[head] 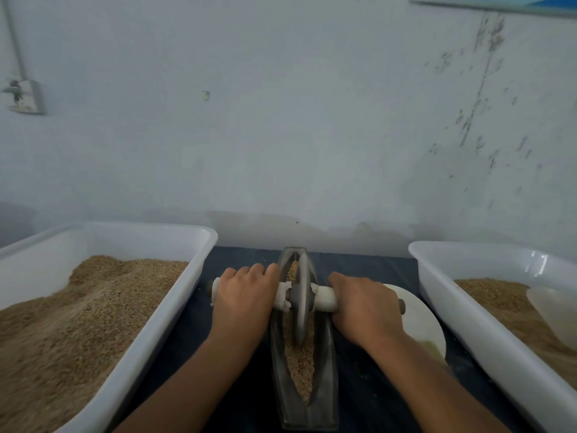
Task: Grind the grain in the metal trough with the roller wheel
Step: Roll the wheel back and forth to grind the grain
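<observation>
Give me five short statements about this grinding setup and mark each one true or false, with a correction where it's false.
1. Both hands grip the axle handle of the roller wheel, the left hand on one side and the right hand on the other. True.
2. The metal trough is empty. False: grain lies along its groove.
3. The white tub on the left holds grain. True.
4. The wheel lies flat on the cloth. False: it stands upright in the trough.
5. The white tub on the right has a lid on. False: it is open, with grain inside.
</observation>
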The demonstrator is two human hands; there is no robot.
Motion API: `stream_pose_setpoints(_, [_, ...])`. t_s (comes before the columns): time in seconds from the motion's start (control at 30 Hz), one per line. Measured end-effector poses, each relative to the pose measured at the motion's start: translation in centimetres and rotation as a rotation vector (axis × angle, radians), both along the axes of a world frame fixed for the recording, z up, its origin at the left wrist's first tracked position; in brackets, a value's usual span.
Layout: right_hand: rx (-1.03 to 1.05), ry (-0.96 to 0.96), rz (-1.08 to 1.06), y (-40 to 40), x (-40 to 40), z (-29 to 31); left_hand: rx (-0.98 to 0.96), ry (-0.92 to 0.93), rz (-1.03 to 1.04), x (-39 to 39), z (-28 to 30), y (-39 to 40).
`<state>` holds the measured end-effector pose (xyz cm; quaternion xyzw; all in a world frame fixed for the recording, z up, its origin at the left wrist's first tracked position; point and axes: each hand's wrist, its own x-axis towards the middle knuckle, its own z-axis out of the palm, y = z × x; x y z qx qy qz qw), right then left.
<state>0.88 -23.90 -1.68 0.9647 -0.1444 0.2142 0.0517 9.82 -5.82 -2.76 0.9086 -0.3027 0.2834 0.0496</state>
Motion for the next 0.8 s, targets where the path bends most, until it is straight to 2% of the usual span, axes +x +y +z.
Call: stream_pose_setpoints(0.8, [-0.006, 0.022, -0.015, 2.0, -3.3, 0.3, 0.025, 0.063, 0.004, -3.6, 0.8, 1.9])
